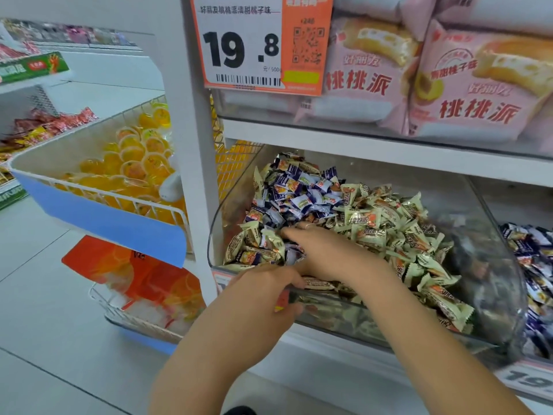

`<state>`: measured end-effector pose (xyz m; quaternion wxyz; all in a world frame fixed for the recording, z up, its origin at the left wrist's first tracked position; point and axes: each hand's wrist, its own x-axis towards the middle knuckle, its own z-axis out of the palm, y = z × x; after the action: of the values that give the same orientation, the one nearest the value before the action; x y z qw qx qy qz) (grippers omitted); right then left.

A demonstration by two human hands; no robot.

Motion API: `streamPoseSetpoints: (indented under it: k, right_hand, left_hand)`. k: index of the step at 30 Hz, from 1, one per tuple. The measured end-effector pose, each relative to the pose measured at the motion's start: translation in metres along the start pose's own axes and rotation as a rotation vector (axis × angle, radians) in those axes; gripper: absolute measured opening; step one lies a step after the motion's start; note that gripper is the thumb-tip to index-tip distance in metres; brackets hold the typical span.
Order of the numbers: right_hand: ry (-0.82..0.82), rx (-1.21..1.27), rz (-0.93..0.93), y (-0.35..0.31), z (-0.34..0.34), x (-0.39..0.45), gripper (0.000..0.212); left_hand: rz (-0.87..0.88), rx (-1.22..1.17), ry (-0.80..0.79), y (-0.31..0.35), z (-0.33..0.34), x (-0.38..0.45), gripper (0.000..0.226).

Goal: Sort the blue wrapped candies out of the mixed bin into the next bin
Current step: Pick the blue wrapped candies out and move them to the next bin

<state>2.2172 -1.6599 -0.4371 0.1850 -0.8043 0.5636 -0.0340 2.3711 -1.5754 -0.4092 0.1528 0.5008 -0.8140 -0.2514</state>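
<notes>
A clear plastic mixed bin (493, 274) holds a heap of blue wrapped candies (296, 193) at its back left and pale green wrapped candies (401, 232) across the rest. My right hand (326, 250) reaches into the bin near its front left, fingers lying over blue and green candies; what it holds is hidden beneath it. My left hand (266, 292) grips the bin's front rim, fingers over the edge and thumb below. The neighbouring bin (535, 265) at the far right contains blue candies.
Above, a shelf carries pink peach-pie packs (449, 94) and a 19.8 price tag (254, 46). To the left, a wire basket (98, 193) with a blue front holds yellow jelly cups. Another basket (134, 313) sits lower. Pale floor lies at the lower left.
</notes>
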Motion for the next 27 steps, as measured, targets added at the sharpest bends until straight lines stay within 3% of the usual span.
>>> streamPoseSetpoints:
  k: [4,7,10,14,18,22,25,27]
  right_hand:
    - [0.087,0.166,-0.064,0.005,-0.001,-0.006,0.047]
    - [0.171,0.427,-0.068,0.008,-0.009,-0.011,0.028]
    - [0.231,0.646,0.051,0.018,-0.020,-0.019,0.036]
    - [0.152,1.040,0.207,0.029,-0.030,-0.033,0.028]
    - [0.109,1.389,0.319,0.037,-0.052,-0.056,0.040]
    - [0.118,1.424,0.331,0.048,-0.071,-0.092,0.021]
    - [0.218,1.340,0.385,0.064,-0.080,-0.128,0.015]
    - [0.299,1.356,0.404,0.077,-0.086,-0.155,0.025]
  left_hand:
    - [-0.008,-0.015,-0.006,-0.002,-0.001,0.000,0.025]
    - [-0.017,-0.032,-0.002,-0.004,-0.001,0.001,0.023]
    - [-0.019,-0.049,0.023,-0.004,-0.002,0.002,0.019]
    - [-0.035,-0.028,0.114,-0.004,-0.002,0.007,0.018]
    - [-0.029,0.004,0.124,-0.007,0.002,0.012,0.018]
    - [0.007,0.009,0.078,-0.007,0.006,0.014,0.015]
    - [0.051,0.032,0.049,-0.005,0.004,0.012,0.019]
    - [0.078,0.059,0.042,-0.004,0.003,0.010,0.022]
